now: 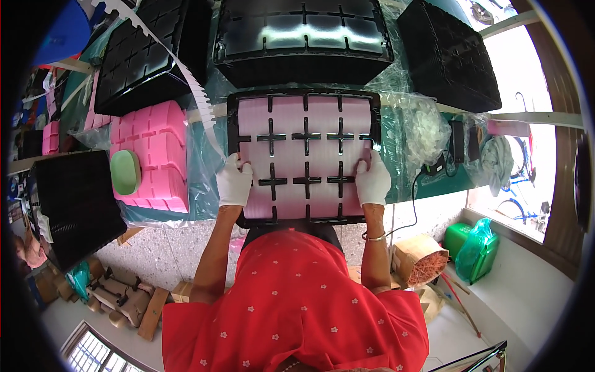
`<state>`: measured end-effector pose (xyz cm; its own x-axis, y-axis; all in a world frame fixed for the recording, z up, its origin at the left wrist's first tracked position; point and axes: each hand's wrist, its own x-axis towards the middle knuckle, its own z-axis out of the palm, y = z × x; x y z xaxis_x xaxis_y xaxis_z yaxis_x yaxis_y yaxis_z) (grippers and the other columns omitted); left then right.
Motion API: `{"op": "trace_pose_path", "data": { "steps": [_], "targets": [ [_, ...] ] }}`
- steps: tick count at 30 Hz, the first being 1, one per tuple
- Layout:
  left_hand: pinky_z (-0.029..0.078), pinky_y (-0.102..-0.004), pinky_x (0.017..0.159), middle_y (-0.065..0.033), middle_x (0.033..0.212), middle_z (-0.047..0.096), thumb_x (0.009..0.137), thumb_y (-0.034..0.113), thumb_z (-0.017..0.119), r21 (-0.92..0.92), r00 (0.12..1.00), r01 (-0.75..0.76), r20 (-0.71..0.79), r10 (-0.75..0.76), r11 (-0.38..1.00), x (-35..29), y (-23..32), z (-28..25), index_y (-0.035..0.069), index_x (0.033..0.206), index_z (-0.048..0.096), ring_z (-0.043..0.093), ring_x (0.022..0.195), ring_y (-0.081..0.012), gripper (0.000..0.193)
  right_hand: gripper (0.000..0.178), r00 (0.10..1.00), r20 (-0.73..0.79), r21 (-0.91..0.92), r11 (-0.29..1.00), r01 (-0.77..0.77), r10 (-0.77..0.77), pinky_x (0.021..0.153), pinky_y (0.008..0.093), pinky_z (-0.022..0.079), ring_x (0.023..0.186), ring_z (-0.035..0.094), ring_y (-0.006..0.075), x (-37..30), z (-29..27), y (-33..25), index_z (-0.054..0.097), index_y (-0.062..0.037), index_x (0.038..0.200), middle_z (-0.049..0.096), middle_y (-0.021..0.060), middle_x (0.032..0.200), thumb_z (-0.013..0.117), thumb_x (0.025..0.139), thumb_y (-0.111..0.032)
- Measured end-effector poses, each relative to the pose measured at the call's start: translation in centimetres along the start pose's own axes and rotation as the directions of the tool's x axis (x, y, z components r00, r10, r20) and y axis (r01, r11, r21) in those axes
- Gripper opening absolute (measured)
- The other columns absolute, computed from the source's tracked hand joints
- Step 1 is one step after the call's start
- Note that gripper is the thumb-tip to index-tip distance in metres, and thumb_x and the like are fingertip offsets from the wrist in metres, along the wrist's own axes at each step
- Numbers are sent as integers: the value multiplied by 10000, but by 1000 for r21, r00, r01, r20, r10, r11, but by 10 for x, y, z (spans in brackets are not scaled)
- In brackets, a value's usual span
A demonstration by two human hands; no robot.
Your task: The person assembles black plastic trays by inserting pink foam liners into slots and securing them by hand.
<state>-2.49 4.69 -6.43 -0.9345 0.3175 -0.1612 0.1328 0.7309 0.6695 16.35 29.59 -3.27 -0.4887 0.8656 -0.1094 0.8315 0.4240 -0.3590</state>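
Observation:
In front of me lies a black plastic tray point(307, 223) with raised cross-shaped dividers. Pink ribbed pieces point(288, 164) fill the spaces between the crosses. My left hand point(235, 181), in a white glove, is closed at the tray's left side, its thumb over the inner edge. On the right side my gloved right hand point(373, 180) grips likewise, thumb inward and fingers toward the outer rim. A white serrated strip point(192, 80) curves down from the upper left to beside my left hand; I cannot tell whether that hand touches it.
Black tray stacks point(304, 68) stand along the far side, others point(449, 59) at far right. Left are stacked pink blocks point(149, 173) with a green oval dish point(126, 172), and a black crate point(74, 204). Crumpled clear plastic point(424, 127) and a cable point(414, 198) lie right.

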Motion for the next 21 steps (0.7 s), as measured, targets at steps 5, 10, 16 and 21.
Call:
{"op": "trace_pose_path", "data": {
  "steps": [5, 10, 16, 21],
  "targets": [
    [559, -402, 659, -191, 787, 698, 821, 173, 609, -2, 1000, 24, 12, -24, 1000, 0, 1, 0, -16, 1070, 638, 697, 702, -339, 313, 335, 999, -32, 25, 999, 22, -22, 738, 495, 521, 843, 657, 412, 1, 2, 2, 608, -65, 1175, 678, 207, 956, 569, 880, -219],
    [560, -403, 668, -191, 793, 700, 820, 169, 604, 15, 1000, 22, 22, -22, 1000, 1, 0, 0, -15, 1071, 639, 697, 717, -346, 314, 338, 999, -35, 25, 999, 23, -23, 737, 496, 522, 842, 657, 413, 0, 2, 2, 606, -64, 1177, 678, 210, 955, 569, 879, -219],
    [560, -407, 673, -186, 800, 703, 821, 172, 602, 0, 1000, 20, 3, -20, 1000, 0, -1, -1, -16, 1076, 637, 697, 723, -349, 319, 326, 998, -45, 25, 999, 47, -46, 728, 505, 518, 835, 654, 419, 0, 4, 2, 604, -65, 1165, 675, 211, 944, 563, 883, -224],
    [561, -425, 682, -192, 805, 701, 829, 188, 598, 24, 1000, 29, -1, -29, 999, -1, 7, -5, 5, 1088, 638, 698, 737, -354, 319, 318, 998, -32, 27, 998, 55, -54, 724, 514, 513, 828, 652, 424, 1, 4, -1, 601, -78, 1166, 674, 212, 926, 559, 885, -221]
  ]
}}
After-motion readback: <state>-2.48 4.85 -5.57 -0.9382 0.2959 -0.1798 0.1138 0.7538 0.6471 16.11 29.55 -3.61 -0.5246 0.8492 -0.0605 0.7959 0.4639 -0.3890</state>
